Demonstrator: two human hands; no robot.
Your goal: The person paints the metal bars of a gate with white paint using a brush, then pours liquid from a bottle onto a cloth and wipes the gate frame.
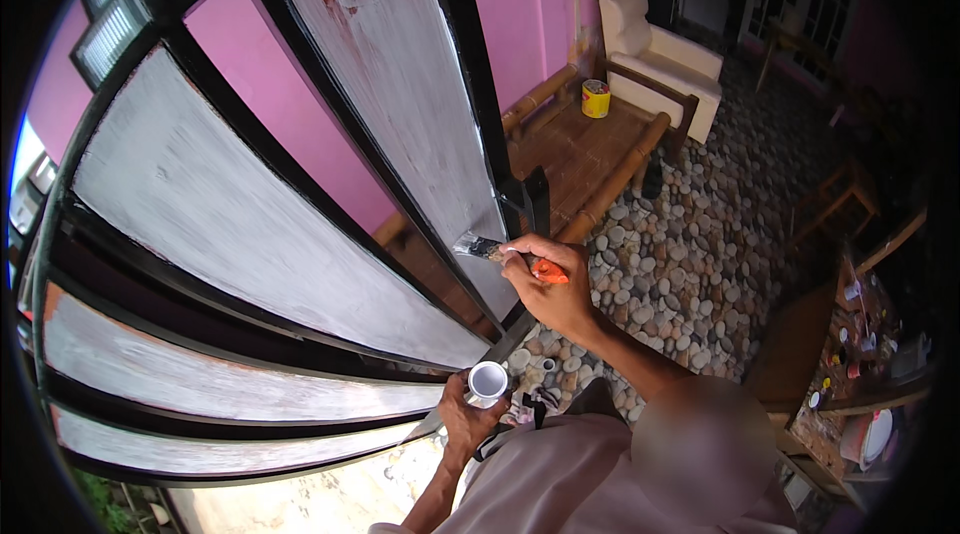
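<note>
My right hand (pixel 553 286) grips a paintbrush (pixel 484 246) with an orange handle end. Its pale, paint-wet bristles touch or hover just over the lower part of a tall panel (pixel 405 76), which is streaked with whitish-grey paint. Reddish brown shows at that panel's top. My left hand (pixel 466 418) holds a small white cup (pixel 488 381) upright, with light grey paint visible inside. Beside it run more grey-white painted panels, a broad one (pixel 247 211) and a narrower one (pixel 225 373), set between black frame bars (pixel 307 193).
A bamboo bench (pixel 577 166) beyond the panel bears a yellow can (pixel 595 99). Behind it stands a cream armchair (pixel 664 61). Pebbles pattern the floor (pixel 667 241). At right, a cluttered wooden table (pixel 847 376) carries small cups and a white bucket (pixel 866 438).
</note>
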